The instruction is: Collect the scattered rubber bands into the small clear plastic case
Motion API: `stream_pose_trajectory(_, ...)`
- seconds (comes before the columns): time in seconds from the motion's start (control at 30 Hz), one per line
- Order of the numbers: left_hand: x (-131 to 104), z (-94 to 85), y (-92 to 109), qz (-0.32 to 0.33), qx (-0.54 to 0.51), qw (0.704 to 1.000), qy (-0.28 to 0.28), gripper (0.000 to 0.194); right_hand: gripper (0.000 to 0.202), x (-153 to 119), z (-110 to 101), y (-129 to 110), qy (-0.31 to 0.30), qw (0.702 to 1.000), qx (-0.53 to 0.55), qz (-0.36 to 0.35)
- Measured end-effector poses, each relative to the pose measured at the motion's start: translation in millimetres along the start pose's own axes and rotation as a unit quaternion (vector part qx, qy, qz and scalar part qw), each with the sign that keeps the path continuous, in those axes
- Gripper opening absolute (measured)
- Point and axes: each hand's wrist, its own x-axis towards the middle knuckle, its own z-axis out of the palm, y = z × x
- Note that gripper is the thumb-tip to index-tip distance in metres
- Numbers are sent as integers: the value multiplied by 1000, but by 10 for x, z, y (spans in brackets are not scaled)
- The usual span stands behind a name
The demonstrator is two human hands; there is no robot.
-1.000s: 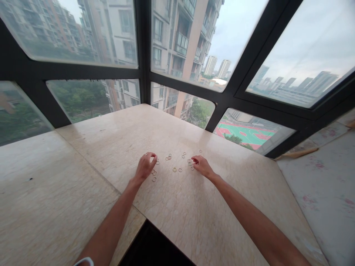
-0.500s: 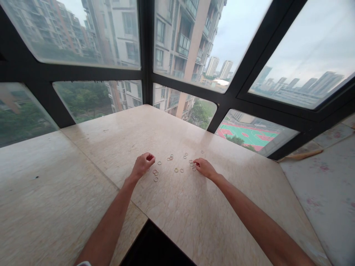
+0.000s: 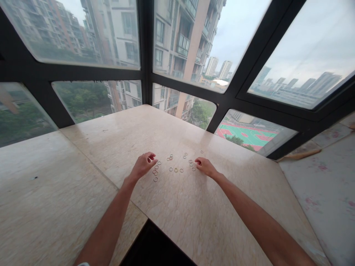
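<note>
My left hand (image 3: 144,164) hovers over the stone surface, left of the small rings, its thumb and curled fingers apart with nothing visible between them. Just right of its fingertips lies a thin ring (image 3: 159,163), with several more below, including a reddish ring (image 3: 154,171) and a lower ring (image 3: 155,179). A yellowish ring (image 3: 176,170) lies in the middle between two paler ones. My right hand (image 3: 204,167) is closed, fingers curled together, beside a small ring cluster (image 3: 190,163); anything within its fingertips is too small to make out.
The rings lie on a pale marble-like ledge (image 3: 177,214) with a seam on the left. Dark window frames (image 3: 146,74) border it at the back. A dark opening (image 3: 155,245) cuts into the front edge. A small dark bit (image 3: 34,178) lies far left; a floral wall (image 3: 321,177) stands right.
My left hand has opened from a pinch. A ring now shows below its fingertips, and another lies left of the yellowish one. My right hand has shifted slightly right, off the cluster.
</note>
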Motion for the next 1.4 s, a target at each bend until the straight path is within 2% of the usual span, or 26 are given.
stream_pose_trajectory(0.13, -24, -23, 55, 36, 77, 996, -39, 25, 24, 133, 3, 33, 73, 995, 47, 42)
stream_pose_trajectory(0.27, -57, 170, 138, 92, 99, 989, -53, 27, 29, 244, 92, -89, 102, 990, 85, 48)
stream_pose_trajectory(0.37, -125, 393, 223, 141, 152, 975, -77, 32, 30, 281, 204, -304, 86, 993, 84, 18)
stream_pose_trajectory(0.43, -184, 520, 279, 151, 191, 965, -91, 34, 31, 293, 287, -488, 64, 995, 68, -21)
stream_pose_trajectory(0.57, -266, 618, 366, 154, 220, 958, -97, 30, 33, 328, 440, -855, 3, 993, 10, -115)
stream_pose_trajectory(0.67, -256, 572, 389, 139, 225, 961, -85, 25, 21, 378, 504, -1029, -40, 985, -50, -159)
stream_pose_trajectory(0.77, -212, 495, 375, 111, 237, 963, -71, 20, 18, 427, 494, -1071, -59, 978, -106, -172)
stream_pose_trajectory(1.0, -117, 375, 264, 75, 201, 974, -75, 26, 20, 386, 320, -903, -71, 964, -172, -188)
stream_pose_trajectory(1.17, -70, 174, 140, 84, 170, 980, -53, 31, 16, 258, 194, -703, -32, 972, -167, -164)
stream_pose_trajectory(1.27, -68, -11, 78, 51, 181, 979, -79, 35, 20, 160, 121, -578, -10, 978, -151, -146)
stream_pose_trajectory(1.4, -88, -183, 46, 5, 179, 974, -142, 36, 17, 33, 18, -468, -50, 976, -113, -177)
